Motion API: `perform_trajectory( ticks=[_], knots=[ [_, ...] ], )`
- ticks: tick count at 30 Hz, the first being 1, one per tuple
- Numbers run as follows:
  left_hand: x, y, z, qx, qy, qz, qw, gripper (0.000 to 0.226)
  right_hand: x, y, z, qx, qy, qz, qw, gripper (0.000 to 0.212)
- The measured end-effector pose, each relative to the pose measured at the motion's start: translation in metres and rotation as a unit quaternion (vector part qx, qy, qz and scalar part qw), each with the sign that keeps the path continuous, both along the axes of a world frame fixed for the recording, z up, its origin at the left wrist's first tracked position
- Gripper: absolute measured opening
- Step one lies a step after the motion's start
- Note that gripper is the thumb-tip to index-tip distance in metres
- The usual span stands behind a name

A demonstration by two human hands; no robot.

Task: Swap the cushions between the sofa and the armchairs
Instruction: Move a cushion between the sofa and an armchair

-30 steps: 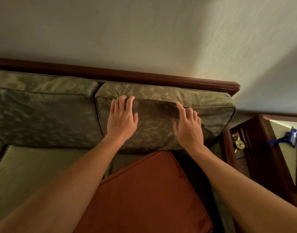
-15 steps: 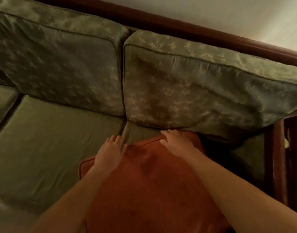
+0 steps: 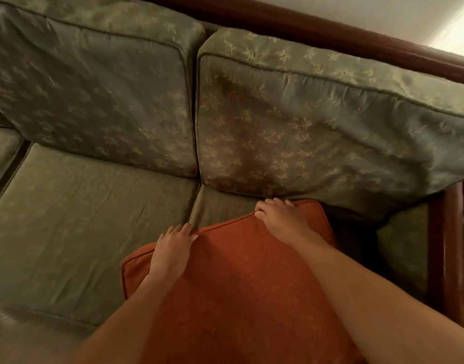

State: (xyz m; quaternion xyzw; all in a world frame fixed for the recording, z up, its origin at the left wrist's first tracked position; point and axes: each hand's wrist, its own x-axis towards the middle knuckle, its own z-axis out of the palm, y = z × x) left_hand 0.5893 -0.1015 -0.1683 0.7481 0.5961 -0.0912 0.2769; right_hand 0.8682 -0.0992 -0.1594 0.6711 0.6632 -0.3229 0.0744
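Since 1.0 s ago: both hands have moved off the right back cushion (image 3: 317, 127) onto the orange cushion (image 3: 238, 285), which lies at 6 o'clock on the sofa (image 3: 81, 219) seat.

Left hand (image 3: 173, 248): lies flat, grip loose, holding nothing.

Right hand (image 3: 281, 222): grip curled over the far edge, toward 1 o'clock.

Count: 1 orange cushion; 2 green back cushions, the second being the left back cushion (image 3: 94, 95) at 10 o'clock.

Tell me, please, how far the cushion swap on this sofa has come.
Done: one orange cushion is at the right end of the sofa. In hand: the left hand presses on it and the right hand grips its far edge; it lies askew, not yet seated. Left: the green seat cushion beside it looks unswapped; the armchairs are out of view.
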Motion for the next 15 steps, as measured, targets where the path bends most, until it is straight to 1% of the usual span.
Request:
perform_trajectory(
  ticks=[7, 12, 15],
  knots=[
    [-0.001, -0.018, 0.046, 0.003, -0.031, -0.019, 0.999, 0.031, 0.005, -0.029, 0.053, 0.005, 0.013, 0.024, 1.0, 0.023],
    [-0.002, -0.047, 0.084, 0.034, -0.06, -0.028, 0.997, 0.028, 0.01, -0.06, 0.099, 0.01, 0.032, 0.03, 0.999, 0.018],
    [-0.004, -0.069, 0.107, 0.059, -0.06, -0.034, 0.996, 0.028, 0.01, -0.084, 0.13, 0.023, 0.028, 0.037, 0.999, 0.017]
  ],
)
